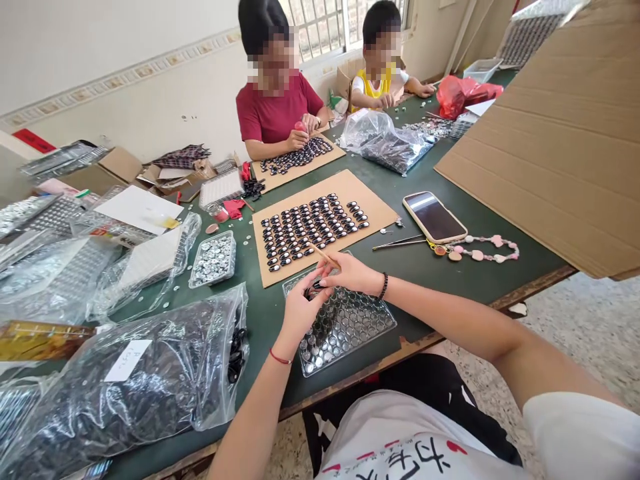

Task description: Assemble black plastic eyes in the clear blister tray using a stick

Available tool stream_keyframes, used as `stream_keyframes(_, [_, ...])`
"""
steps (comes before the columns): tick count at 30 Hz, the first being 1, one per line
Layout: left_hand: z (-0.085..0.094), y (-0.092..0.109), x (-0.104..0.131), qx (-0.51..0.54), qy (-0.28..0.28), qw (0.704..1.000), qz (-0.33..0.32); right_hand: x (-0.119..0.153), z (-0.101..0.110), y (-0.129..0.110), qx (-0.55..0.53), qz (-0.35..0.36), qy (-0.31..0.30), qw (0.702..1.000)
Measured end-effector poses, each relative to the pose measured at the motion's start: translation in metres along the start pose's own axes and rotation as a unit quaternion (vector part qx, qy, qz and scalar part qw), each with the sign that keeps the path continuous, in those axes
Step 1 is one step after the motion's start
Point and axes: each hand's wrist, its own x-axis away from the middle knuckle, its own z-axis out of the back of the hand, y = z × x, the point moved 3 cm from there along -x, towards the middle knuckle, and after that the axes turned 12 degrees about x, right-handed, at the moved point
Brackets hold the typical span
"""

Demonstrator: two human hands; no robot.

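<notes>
My left hand (303, 301) pinches a small black piece (311, 289), its details partly hidden by the fingers. My right hand (354, 275) meets it there, fingertips at the same piece, with a thin wooden stick (325, 256) held between its fingers. Both hands are above a clear plastic tray (367, 333) of round cells; silvery discs (320, 359) show in the near cells. Just beyond lies a cardboard sheet (350, 185) bearing rows of black pieces with pale oval tops (313, 223). A clear box of small silvery discs (214, 259) stands left of the sheet.
A large bag of black pieces (150, 393) fills the near left. Tweezers (400, 243) and a phone (435, 217) with a bead strap lie right. A big cardboard flap (550, 147) juts in at right. Two people sit across the table; one works over another cardboard sheet (327, 159).
</notes>
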Motion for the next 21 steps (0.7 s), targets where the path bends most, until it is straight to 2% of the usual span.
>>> stream_keyframes(2, [0.001,0.000,0.000,0.093,-0.014,0.994,0.050,-0.001,0.005,-0.002,-0.020,-0.002,0.010,1.000])
stream_keyframes(4, [0.007,0.001,-0.001,0.241,-0.023,0.965,0.103,-0.003,0.012,-0.005,-0.034,0.005,0.037,0.999])
stream_keyframes(6, [0.017,0.002,-0.003,0.414,-0.003,0.897,0.156,-0.005,0.021,-0.007,-0.044,0.006,0.075,0.996])
stream_keyframes(9, [0.035,0.003,-0.006,0.603,0.078,0.768,0.201,-0.008,0.036,-0.005,-0.070,-0.013,0.125,0.990])
stream_keyframes(11, [0.040,0.003,-0.005,0.650,0.109,0.723,0.209,-0.010,0.047,-0.001,-0.081,-0.018,0.151,0.985])
stream_keyframes(13, [0.039,0.003,-0.003,0.661,0.109,0.710,0.219,-0.014,0.060,0.005,-0.071,-0.011,0.177,0.982])
stream_keyframes(17, [0.032,0.003,0.001,0.670,0.097,0.702,0.220,-0.037,0.095,0.020,-0.010,-0.007,0.243,0.970])
stream_keyframes(21, [0.029,0.005,0.002,0.655,0.046,0.729,0.191,-0.078,0.134,0.039,0.134,-0.033,0.296,0.945])
